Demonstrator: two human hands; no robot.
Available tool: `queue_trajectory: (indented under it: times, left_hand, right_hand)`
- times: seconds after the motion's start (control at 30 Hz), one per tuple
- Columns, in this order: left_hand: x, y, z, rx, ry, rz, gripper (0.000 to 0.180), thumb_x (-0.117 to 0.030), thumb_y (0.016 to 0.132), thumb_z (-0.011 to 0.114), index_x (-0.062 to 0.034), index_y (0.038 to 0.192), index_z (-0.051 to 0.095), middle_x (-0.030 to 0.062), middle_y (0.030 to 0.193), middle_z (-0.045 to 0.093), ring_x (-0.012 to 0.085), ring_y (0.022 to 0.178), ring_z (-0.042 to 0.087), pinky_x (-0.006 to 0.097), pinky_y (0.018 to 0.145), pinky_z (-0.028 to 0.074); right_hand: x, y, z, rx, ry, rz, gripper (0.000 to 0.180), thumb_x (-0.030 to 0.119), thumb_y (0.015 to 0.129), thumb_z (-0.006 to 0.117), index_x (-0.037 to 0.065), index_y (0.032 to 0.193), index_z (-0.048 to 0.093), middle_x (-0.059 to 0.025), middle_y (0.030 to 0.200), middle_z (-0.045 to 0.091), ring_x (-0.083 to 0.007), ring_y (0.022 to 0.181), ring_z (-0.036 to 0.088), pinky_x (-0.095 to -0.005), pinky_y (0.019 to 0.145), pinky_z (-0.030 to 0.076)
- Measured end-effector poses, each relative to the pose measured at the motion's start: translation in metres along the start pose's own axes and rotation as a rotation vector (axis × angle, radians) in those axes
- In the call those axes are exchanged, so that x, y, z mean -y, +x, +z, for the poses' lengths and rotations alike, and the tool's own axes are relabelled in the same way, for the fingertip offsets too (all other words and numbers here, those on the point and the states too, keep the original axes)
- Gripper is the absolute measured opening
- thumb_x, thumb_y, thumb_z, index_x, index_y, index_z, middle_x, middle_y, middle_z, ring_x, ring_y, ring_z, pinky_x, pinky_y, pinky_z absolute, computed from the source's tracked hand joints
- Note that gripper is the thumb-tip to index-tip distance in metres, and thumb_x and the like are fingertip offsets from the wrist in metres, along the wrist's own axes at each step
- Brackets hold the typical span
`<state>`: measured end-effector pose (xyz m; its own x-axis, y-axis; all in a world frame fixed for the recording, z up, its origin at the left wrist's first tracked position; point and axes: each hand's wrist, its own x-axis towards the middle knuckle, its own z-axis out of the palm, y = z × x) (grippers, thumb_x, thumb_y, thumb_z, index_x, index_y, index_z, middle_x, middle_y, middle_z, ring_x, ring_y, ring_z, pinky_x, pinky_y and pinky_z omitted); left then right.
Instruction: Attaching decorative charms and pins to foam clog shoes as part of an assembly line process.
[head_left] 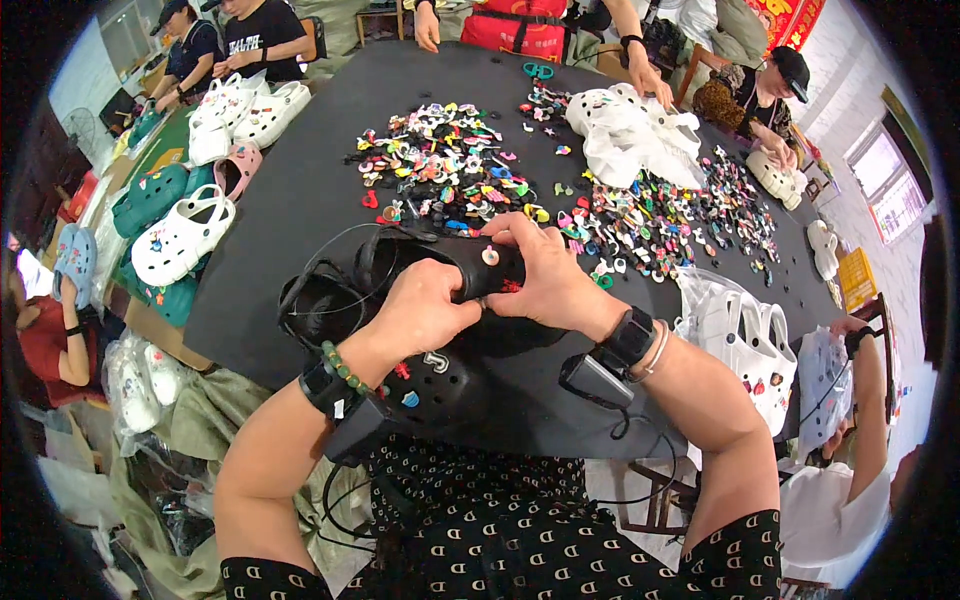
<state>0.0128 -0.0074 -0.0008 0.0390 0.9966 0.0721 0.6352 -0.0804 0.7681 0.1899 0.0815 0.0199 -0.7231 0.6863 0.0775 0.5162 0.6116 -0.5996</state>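
Wore dark patterned clothes (480, 530) nearest cam. Worked at a big black table (270, 240) w/ loose-charm piles (430, 160) across its middle. Had one black shoe (440, 395) by near edge, w/ at least 3 charms (410, 399) in, several holes bare. Held second black shoe (505, 268) just beyond: L hand (425, 300) curled nearly closed on it, R hand (545, 275) half-curled, gripping its opposite side. Couldn't tell re charm in fingers. Saw white disc (490, 256) & red charm (512, 286) on it; judged job part done, more charms prob. left to fit.
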Motion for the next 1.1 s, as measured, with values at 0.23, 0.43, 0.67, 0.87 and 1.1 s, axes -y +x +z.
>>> queue_trajectory:
  times: [0.23,0.43,0.67,0.87,1.1]
  left_hand:
    - [-0.003,0.003,0.006,-0.094,0.143,-0.022,0.019,-0.016,0.074,0.069,0.0011,0.081,0.065,0.018,0.059,0.056,0.0256,0.052,0.055,0.037,0.054,0.044]
    - [0.002,0.008,0.007,-0.116,0.108,-0.024,0.021,-0.018,0.073,0.07,0.0011,0.079,0.065,0.0184,0.059,0.056,0.0287,0.053,0.058,0.039,0.054,0.044]
    - [-0.005,0.004,0.004,-0.089,0.145,-0.066,0.023,-0.022,0.071,0.07,0.0003,0.076,0.068,0.0195,0.067,0.063,0.037,0.068,0.064,0.044,0.063,0.051]
    - [0.003,0.003,0.013,-0.172,0.217,-0.011,0.019,-0.019,0.072,0.069,-0.0008,0.079,0.067,0.0207,0.066,0.06,0.0369,0.061,0.061,0.042,0.057,0.047]
    - [-0.002,0.003,0.019,-0.271,0.316,0.053,0.022,-0.019,0.071,0.07,0.0003,0.067,0.061,0.021,0.062,0.058,0.0396,0.06,0.06,0.044,0.055,0.046]
  right_hand:
    - [-0.001,0.003,0.005,-0.042,-0.032,-0.055,0.067,0.012,0.066,0.079,0.014,0.125,0.047,-0.0114,0.115,0.06,-0.0299,0.113,0.051,-0.0413,0.098,0.042]
    - [-0.028,0.016,0.001,0.042,0.284,-0.207,0.061,0.008,0.069,0.079,0.008,0.122,0.049,-0.0096,0.114,0.06,-0.0207,0.113,0.057,-0.0336,0.098,0.044]
    - [-0.022,0.014,0.004,0.048,0.233,-0.141,0.061,0.009,0.067,0.08,0.004,0.12,0.051,-0.0107,0.112,0.061,-0.0219,0.112,0.058,-0.0341,0.099,0.043]
    - [-0.009,0.008,0.011,-0.077,0.068,-0.051,0.059,0.014,0.063,0.079,0.012,0.116,0.054,-0.0087,0.111,0.061,-0.0282,0.109,0.053,-0.04,0.094,0.044]
    - [-0.001,0.004,0.014,-0.125,-0.066,-0.023,0.058,0.015,0.061,0.079,0.014,0.113,0.055,-0.0056,0.11,0.06,-0.0297,0.11,0.052,-0.0439,0.093,0.042]
